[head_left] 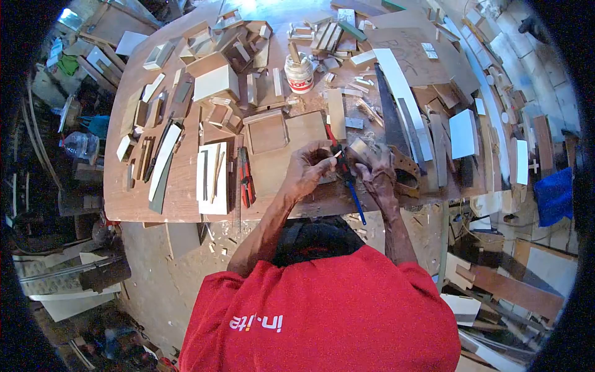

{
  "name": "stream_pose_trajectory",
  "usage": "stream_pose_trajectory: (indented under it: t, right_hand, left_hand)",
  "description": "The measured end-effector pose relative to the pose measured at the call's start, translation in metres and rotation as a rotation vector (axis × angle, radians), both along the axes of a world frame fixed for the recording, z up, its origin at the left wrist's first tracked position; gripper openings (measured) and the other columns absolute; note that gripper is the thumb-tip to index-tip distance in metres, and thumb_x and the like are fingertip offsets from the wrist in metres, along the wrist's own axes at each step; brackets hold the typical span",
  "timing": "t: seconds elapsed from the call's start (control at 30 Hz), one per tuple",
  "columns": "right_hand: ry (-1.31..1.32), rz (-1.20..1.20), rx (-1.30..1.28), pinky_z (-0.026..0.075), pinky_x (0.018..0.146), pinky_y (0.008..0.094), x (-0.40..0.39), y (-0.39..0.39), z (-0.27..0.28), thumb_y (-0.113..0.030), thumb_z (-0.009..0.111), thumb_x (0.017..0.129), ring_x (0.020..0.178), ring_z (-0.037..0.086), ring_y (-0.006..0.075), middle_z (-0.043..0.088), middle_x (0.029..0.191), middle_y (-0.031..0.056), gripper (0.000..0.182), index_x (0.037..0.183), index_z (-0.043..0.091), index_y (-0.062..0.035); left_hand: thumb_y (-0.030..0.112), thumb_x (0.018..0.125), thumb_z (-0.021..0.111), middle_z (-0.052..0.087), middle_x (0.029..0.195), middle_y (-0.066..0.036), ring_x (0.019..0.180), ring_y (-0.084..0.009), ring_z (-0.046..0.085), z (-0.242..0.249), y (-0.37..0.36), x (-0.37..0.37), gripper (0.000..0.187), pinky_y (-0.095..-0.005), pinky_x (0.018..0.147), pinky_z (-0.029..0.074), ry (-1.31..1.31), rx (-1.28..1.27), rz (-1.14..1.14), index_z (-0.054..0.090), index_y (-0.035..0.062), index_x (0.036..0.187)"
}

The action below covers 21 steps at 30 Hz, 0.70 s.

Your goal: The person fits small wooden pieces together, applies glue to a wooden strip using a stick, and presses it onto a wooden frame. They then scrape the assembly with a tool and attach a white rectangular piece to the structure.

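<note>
The left hand's (308, 167) fingers pinched a small pale piece (338, 154) beside the blue-barred tool (356, 201); the right hand's (378, 167) grip was unclear. Moving called for steadiness.

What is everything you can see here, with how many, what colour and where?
Large wooden table: one, brown, centre
White plastic tub with red lettering: one, table's far middle
Shallow square wooden tray: one, light brown, before the tub
Red-and-black hand tool: one, left of the hands
Slim blue rod-like piece: one, between the forearms
Wood pieces and offcuts: too many to count, brown, white, grey, table and floor
Crumpled cloth-like sheet: one, blue, far right
Short-sleeved shirt: one, red, bottom
Bare hands: two, brown, left and right, near edge
</note>
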State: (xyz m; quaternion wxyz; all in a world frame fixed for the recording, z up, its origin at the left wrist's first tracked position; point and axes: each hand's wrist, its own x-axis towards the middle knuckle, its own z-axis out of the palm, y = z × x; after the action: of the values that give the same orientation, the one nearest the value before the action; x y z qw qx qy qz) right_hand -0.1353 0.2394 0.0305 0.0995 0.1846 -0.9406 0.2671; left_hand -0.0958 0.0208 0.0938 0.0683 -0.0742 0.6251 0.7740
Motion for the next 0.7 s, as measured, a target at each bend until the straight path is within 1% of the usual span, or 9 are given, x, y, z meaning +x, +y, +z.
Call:
stream_pose_trajectory:
  t: [0.1, 0.17, 0.2, 0.3, 0.43, 0.5, 0.53, 0.6, 0.7]
  right_hand:
    - [0.033, 0.001, -0.178, 0.047, 0.089, 0.0429, 0.003, -0.026, 0.051, -0.018, 0.066, 0.082, 0.106, 0.057, 0.0359, 0.058, 0.117, 0.0164, 0.029, 0.109, 0.067, -0.0073]
    - [-0.284, 0.188, -0.528, 0.049, 0.086, 0.0411, 0.004, -0.039, 0.073, -0.017, 0.065, 0.085, 0.096, 0.063, 0.0325, 0.065, 0.101, 0.0144, 0.024, 0.107, 0.067, -0.0072]
    - [-0.176, 0.262, -0.462, 0.05, 0.069, 0.0295, 0.004, -0.047, 0.079, -0.013, 0.06, 0.091, 0.079, 0.064, 0.0162, 0.068, 0.091, 0.0118, 0.022, 0.108, 0.066, -0.0015]
    - [-0.341, 0.326, -0.59, 0.049, 0.068, 0.0266, 0.001, -0.058, 0.085, -0.007, 0.062, 0.089, 0.078, 0.063, 0.0132, 0.068, 0.088, 0.0085, 0.016, 0.102, 0.067, 0.0001]
    - [-0.293, 0.223, -0.632, 0.049, 0.067, 0.028, 0.007, -0.073, 0.102, -0.01, 0.064, 0.089, 0.072, 0.063, 0.017, 0.066, 0.082, 0.0116, 0.013, 0.097, 0.067, -0.0004]
    - [-0.236, 0.129, -0.802, 0.046, 0.064, 0.0241, 0.007, -0.082, 0.114, -0.009, 0.064, 0.089, 0.07, 0.059, 0.0105, 0.065, 0.078, 0.0074, 0.01, 0.093, 0.068, 0.0005]
    - [-0.2, 0.091, -0.764, 0.041, 0.06, 0.0209, 0.008, -0.087, 0.123, -0.008, 0.066, 0.089, 0.066, 0.052, 0.0051, 0.062, 0.074, 0.0014, 0.009, 0.091, 0.068, -0.0002]
    - [-0.161, 0.077, -0.689, 0.04, 0.058, 0.0213, 0.01, -0.095, 0.139, -0.008, 0.066, 0.089, 0.064, 0.05, 0.0052, 0.062, 0.072, 0.0007, 0.008, 0.091, 0.068, -0.0009]
    - [-0.097, 0.055, -0.681, 0.038, 0.055, 0.0219, 0.017, -0.114, 0.154, -0.008, 0.066, 0.088, 0.06, 0.047, 0.0059, 0.061, 0.07, 0.0004, 0.007, 0.09, 0.068, -0.0018]
  left_hand:
    - [0.003, 0.084, 0.068, 0.065, 0.078, -0.004, 0.069, -0.0098, 0.058, 0.004, -0.002, 0.001, 0.04, -0.0241, 0.061, 0.047, -0.004, -0.079, 0.023, 0.056, -0.0005, 0.122]
    - [0.003, 0.084, 0.07, 0.064, 0.084, -0.006, 0.075, -0.0116, 0.061, 0.004, -0.008, -0.001, 0.044, -0.0227, 0.064, 0.047, 0.043, -0.133, -0.029, 0.052, 0.0013, 0.124]
    - [0.003, 0.084, 0.07, 0.064, 0.084, -0.006, 0.075, -0.0116, 0.061, 0.005, -0.009, -0.002, 0.044, -0.0227, 0.064, 0.047, 0.047, -0.134, -0.028, 0.052, 0.0013, 0.124]
    - [0.002, 0.084, 0.069, 0.064, 0.084, -0.006, 0.076, -0.0115, 0.061, 0.023, -0.015, -0.001, 0.043, -0.0243, 0.066, 0.049, 0.12, -0.153, -0.014, 0.052, 0.0009, 0.123]
    - [-0.002, 0.084, 0.067, 0.065, 0.086, -0.007, 0.077, -0.0117, 0.061, 0.034, -0.041, 0.003, 0.037, -0.0255, 0.07, 0.05, 0.127, -0.158, -0.067, 0.054, 0.001, 0.119]
    - [-0.004, 0.084, 0.065, 0.065, 0.086, -0.007, 0.078, -0.0114, 0.06, 0.044, -0.056, 0.005, 0.033, -0.0254, 0.072, 0.05, 0.167, -0.132, -0.046, 0.055, 0.0003, 0.115]
    - [-0.005, 0.085, 0.065, 0.065, 0.086, -0.006, 0.08, -0.0112, 0.061, 0.05, -0.062, 0.008, 0.032, -0.025, 0.074, 0.051, 0.172, -0.097, 0.008, 0.057, 0.0005, 0.115]
    - [-0.007, 0.085, 0.063, 0.066, 0.089, -0.005, 0.084, -0.0123, 0.063, 0.056, -0.072, 0.012, 0.029, -0.025, 0.08, 0.052, 0.206, 0.059, 0.084, 0.059, 0.0013, 0.113]
    - [0.0, 0.082, 0.07, 0.067, 0.096, -0.008, 0.086, -0.0154, 0.066, 0.08, -0.082, 0.021, 0.032, -0.0283, 0.08, 0.054, 0.249, 0.051, 0.159, 0.061, -0.0004, 0.113]
